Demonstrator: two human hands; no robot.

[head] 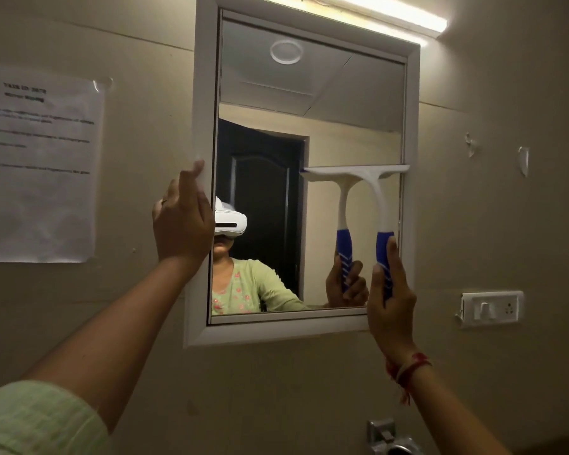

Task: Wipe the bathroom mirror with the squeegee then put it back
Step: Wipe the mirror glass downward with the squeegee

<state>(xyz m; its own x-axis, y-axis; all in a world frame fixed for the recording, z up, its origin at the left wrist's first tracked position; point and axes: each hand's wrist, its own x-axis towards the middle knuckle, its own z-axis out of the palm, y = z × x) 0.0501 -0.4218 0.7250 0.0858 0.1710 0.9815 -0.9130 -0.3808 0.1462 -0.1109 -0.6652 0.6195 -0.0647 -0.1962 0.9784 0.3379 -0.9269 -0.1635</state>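
Observation:
A white-framed mirror (309, 103) hangs on the beige wall. My right hand (390, 303) grips the blue handle of a white squeegee (373, 182), whose blade lies flat across the right half of the glass at mid height, its right end at the frame. My left hand (181, 221) holds the mirror frame's left edge, fingers curled round it. The glass reflects the squeegee, my hand, a person with a white headset and a dark door.
A printed paper sheet (37, 162) is taped to the wall at the left. A white switch plate (490, 308) sits right of the mirror, a tube light (391, 14) above it. A metal tap fitting (391, 438) shows at the bottom edge.

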